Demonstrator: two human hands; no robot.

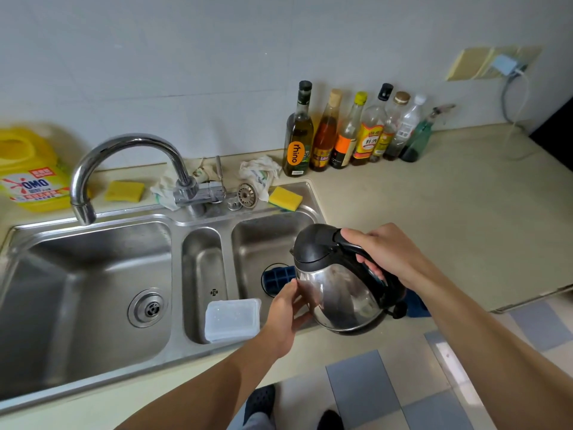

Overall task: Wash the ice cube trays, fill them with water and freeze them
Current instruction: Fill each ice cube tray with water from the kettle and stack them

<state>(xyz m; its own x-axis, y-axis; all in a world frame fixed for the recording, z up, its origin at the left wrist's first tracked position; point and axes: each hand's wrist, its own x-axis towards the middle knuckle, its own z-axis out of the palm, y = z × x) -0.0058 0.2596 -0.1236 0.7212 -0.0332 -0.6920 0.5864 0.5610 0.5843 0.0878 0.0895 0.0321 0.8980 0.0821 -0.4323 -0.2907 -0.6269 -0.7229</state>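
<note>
A steel kettle (338,287) with a black lid is held tilted over the right sink basin (263,237). My right hand (387,252) grips its black handle. My left hand (285,315) touches the kettle's lower left side with relaxed fingers. Under the kettle a blue ice cube tray (277,279) lies in the right basin, mostly hidden by the kettle. A blue edge (417,304) shows past the kettle at the counter's front edge. A clear plastic lid or tray (232,319) rests across the front of the small middle basin (201,262).
The faucet (124,162) arches over the large left basin (93,293). Yellow sponges (285,198) (124,190), rags, a drain strainer (247,195) and a yellow detergent jug (31,172) line the back. Several bottles (350,131) stand by the wall. Beige counter (449,212) spreads right.
</note>
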